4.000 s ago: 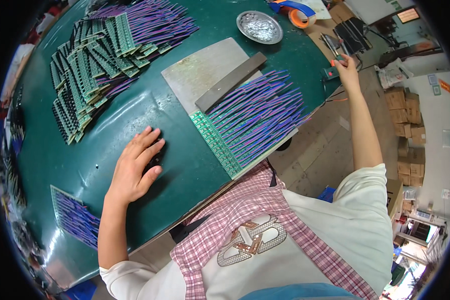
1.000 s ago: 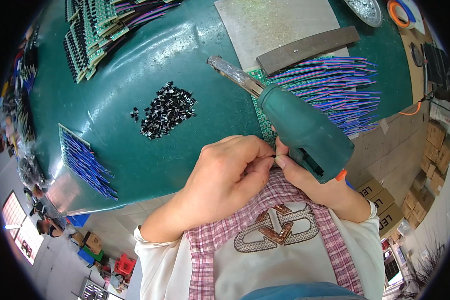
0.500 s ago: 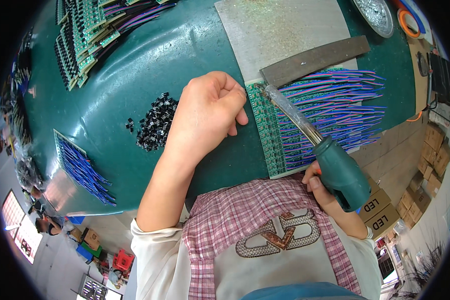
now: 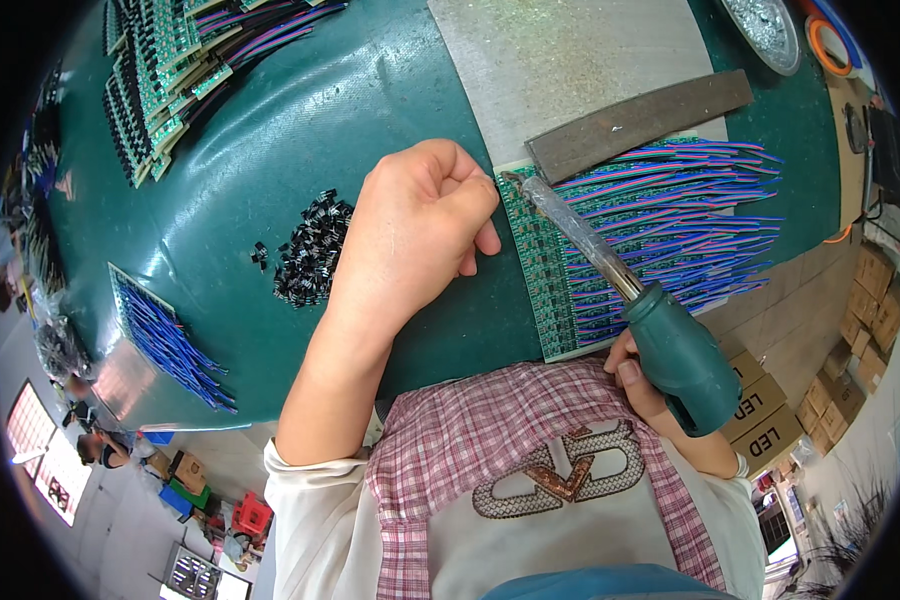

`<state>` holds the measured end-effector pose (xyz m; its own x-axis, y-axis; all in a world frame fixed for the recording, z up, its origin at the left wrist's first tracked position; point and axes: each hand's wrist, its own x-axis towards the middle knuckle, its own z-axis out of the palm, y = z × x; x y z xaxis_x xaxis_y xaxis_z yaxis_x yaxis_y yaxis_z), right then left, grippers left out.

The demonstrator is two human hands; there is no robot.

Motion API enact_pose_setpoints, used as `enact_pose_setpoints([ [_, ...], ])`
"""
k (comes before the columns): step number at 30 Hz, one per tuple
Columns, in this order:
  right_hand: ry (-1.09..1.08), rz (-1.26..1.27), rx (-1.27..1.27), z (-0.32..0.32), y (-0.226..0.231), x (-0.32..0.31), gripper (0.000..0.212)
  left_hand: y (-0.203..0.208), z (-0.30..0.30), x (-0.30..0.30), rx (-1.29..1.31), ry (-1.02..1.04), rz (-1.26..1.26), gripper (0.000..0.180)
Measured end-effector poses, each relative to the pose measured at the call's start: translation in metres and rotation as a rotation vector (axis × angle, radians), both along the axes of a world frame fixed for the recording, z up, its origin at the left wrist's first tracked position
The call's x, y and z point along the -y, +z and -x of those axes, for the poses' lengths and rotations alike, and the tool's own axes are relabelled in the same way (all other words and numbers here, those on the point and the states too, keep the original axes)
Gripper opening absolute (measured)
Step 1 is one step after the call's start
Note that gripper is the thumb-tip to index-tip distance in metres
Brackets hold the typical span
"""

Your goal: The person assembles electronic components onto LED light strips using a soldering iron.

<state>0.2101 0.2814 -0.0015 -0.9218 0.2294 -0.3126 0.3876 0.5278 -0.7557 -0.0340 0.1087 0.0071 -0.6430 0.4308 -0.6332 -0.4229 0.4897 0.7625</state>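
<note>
My right hand (image 4: 638, 378) grips a soldering iron by its thick green handle (image 4: 682, 352); the handle hides part of the fingers. The iron's metal shaft slants up and left over a panel of green circuit boards (image 4: 542, 275), and its tip is at the panel's upper left corner. Rows of blue, pink and black wires (image 4: 680, 235) run from the panel to the right. My left hand (image 4: 422, 215) is closed, thumb against curled fingers, right beside that corner; whatever it may pinch is hidden. A heap of small black components (image 4: 315, 250) lies left of my left wrist.
A dark flat bar (image 4: 640, 122) lies across the top of the wires, on a pale metal sheet (image 4: 570, 60). Stacked wired boards (image 4: 170, 85) stand far left, another wired panel (image 4: 165, 335) near left. A metal dish (image 4: 765, 35) and orange tape roll (image 4: 830, 42) sit far right.
The iron's tip has moved slightly left toward the panel's upper left corner. My left hand stays closed in nearly the same place; the whole view has shifted a little.
</note>
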Motion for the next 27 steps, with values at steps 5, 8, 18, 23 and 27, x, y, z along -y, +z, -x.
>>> enact_pose_setpoints([
  [5,0.068,-0.050,0.003,-0.0022,-0.0004,-0.0018,0.033,0.0005,-0.0013,0.0000,-0.014,0.010,-0.009,0.015],
  [8,0.129,-0.087,0.015,-0.0016,-0.0003,-0.0032,0.034,0.0004,-0.0026,-0.0007,-0.024,0.019,0.002,0.015],
  [18,0.141,-0.098,-0.019,0.0002,-0.0009,-0.0037,0.041,-0.0032,-0.0075,-0.0014,-0.049,0.040,0.012,0.015],
  [23,0.155,0.003,-0.001,-0.0004,-0.0018,-0.0082,0.046,-0.0031,-0.0085,-0.0025,-0.057,0.046,0.023,0.016],
  [27,0.172,-0.035,-0.034,-0.0013,-0.0023,-0.0091,0.051,-0.0032,-0.0082,-0.0026,-0.060,0.038,0.038,0.016],
])
